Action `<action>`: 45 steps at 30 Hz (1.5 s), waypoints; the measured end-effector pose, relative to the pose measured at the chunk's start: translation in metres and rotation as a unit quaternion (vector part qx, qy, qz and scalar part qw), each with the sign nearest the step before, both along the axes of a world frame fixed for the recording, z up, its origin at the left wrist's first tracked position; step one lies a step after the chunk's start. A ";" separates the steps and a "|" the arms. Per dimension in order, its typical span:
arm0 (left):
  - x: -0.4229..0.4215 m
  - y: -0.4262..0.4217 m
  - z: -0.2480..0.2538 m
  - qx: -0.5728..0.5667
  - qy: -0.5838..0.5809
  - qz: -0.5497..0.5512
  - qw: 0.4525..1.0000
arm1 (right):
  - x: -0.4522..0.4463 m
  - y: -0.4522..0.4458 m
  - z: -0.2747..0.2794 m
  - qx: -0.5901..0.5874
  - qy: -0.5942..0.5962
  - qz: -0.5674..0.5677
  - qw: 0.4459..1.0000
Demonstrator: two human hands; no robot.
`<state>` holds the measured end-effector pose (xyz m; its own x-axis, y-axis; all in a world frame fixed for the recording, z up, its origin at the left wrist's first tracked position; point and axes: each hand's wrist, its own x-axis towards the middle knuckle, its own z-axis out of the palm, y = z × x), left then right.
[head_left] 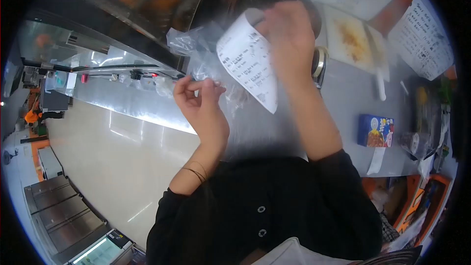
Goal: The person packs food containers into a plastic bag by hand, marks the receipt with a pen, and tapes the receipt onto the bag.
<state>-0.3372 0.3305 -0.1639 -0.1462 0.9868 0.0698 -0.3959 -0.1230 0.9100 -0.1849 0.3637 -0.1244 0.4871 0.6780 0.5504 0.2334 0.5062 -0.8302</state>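
Observation:
A curled white printed paper slip hangs from my right hand, whose fingers are blurred and closed at its upper edge. To the left, my left hand is raised with its fingers curled and the thumb against the fingertips, by a clear crumpled plastic bag. Whether it grips the plastic or something small cannot be made out. Behind the slip and my right hand lies a dark round pan or tray, partly hidden. A round metal-rimmed object sits beside my right wrist.
On the steel counter are a stained cutting board, a knife with a white handle and a blue box. Handwritten sheets lie at the upper right. A glass-fronted case stands upper left. A person in orange is far left.

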 end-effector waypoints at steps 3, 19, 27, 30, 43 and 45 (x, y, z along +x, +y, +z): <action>-0.008 0.000 0.002 -0.092 -0.095 -0.045 0.990 | -0.010 0.002 0.031 0.060 -0.122 0.008 0.991; -0.018 0.017 -0.092 -0.202 -0.101 -0.535 0.814 | 0.019 -0.068 -0.111 -0.163 -0.038 -0.140 0.976; -0.012 0.009 -0.074 -0.077 0.281 -0.441 0.849 | 0.014 -0.044 -0.150 -0.173 -0.122 -0.154 0.965; -0.008 0.008 -0.083 -0.071 0.303 -0.407 0.859 | 0.021 -0.039 -0.155 -0.207 -0.113 -0.196 0.952; -0.006 0.020 -0.091 0.031 0.609 -0.260 0.748 | 0.029 -0.004 -0.183 -0.233 -0.035 -0.099 0.967; -0.007 0.023 -0.082 -0.022 0.581 -0.240 0.777 | 0.031 0.013 -0.204 -0.171 -0.109 -0.073 0.976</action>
<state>-0.3443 0.3534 -0.2457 0.3754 0.9137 -0.1554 0.7063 -0.1734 0.6864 -0.1540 0.3766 -0.3286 0.4889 0.7722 0.4057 0.4732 0.1560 -0.8670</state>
